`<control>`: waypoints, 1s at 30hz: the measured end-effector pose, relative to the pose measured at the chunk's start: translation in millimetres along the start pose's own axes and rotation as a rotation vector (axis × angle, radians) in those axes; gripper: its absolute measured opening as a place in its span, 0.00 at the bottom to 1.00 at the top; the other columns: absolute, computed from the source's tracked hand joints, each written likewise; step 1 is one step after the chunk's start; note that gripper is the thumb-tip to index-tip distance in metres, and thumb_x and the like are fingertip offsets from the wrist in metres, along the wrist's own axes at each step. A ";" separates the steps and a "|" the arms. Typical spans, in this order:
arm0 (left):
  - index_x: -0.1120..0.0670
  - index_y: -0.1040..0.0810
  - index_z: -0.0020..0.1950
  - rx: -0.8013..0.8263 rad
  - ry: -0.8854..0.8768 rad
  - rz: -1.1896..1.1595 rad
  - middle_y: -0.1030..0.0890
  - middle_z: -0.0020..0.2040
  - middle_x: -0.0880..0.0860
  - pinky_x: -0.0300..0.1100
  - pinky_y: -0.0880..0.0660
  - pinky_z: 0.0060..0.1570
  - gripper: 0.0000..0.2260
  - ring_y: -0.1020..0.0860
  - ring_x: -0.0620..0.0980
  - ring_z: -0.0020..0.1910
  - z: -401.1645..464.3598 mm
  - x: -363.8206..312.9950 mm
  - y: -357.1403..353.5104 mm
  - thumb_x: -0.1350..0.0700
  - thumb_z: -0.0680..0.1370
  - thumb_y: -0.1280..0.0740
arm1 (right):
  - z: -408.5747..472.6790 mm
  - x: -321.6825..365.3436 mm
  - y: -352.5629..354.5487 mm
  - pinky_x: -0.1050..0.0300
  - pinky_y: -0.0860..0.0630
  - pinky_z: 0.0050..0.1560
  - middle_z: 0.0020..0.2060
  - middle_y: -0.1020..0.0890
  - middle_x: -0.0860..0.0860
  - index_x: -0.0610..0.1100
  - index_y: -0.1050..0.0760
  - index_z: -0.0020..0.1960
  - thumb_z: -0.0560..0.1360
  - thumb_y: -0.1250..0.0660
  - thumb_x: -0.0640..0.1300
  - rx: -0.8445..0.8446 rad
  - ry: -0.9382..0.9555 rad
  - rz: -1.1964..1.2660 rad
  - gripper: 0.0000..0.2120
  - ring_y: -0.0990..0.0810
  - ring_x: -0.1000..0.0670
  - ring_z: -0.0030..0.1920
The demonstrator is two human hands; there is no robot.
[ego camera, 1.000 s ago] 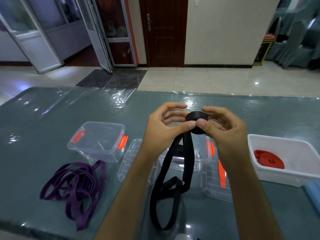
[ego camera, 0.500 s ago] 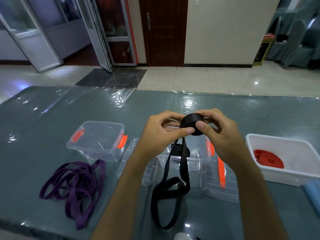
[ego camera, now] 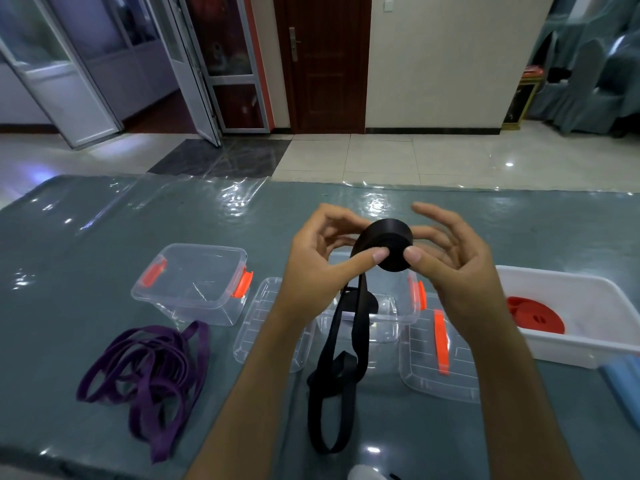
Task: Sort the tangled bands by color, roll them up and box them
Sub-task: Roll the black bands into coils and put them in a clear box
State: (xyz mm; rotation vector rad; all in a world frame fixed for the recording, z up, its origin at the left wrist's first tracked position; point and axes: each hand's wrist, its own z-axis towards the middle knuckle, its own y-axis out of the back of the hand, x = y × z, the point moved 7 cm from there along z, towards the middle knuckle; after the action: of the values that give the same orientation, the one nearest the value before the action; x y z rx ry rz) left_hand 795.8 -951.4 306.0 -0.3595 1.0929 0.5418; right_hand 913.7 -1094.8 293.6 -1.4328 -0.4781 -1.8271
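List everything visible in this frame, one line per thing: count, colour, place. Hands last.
Black band: one, black, part rolled and held above the middle box, its loose tail hanging to the table.
Purple bands: one tangled pile, purple, on the table at left.
Red roll: one, red, in the white bin.
White bin: one, white, on the table at right.
Clear boxes: two, clear with orange latches; one at left, one behind the hands with something black inside.
Lids: two, clear; one between the boxes, one near the bin, with an orange latch.
Table: one, grey-green under clear film.
Blue object: one, at the right edge, cut off.
Left hand: pinches the roll.
Right hand: pinches the roll.
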 end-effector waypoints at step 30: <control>0.55 0.19 0.58 -0.190 0.026 -0.169 0.13 0.52 0.58 0.48 0.18 0.57 0.16 0.14 0.56 0.54 -2.0 6.9 -4.2 0.64 0.73 0.22 | 0.5 -1.4 -3.7 0.40 0.15 0.52 0.48 0.14 0.37 0.39 0.25 0.45 0.66 0.21 0.40 -0.123 0.031 -0.019 0.15 0.12 0.39 0.46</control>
State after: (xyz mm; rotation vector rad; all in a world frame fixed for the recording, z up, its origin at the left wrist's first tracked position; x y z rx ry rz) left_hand 799.1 -954.2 298.9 -0.6203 1.0282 0.4926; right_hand 911.4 -1091.6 293.1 -1.4843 -0.3706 -1.9195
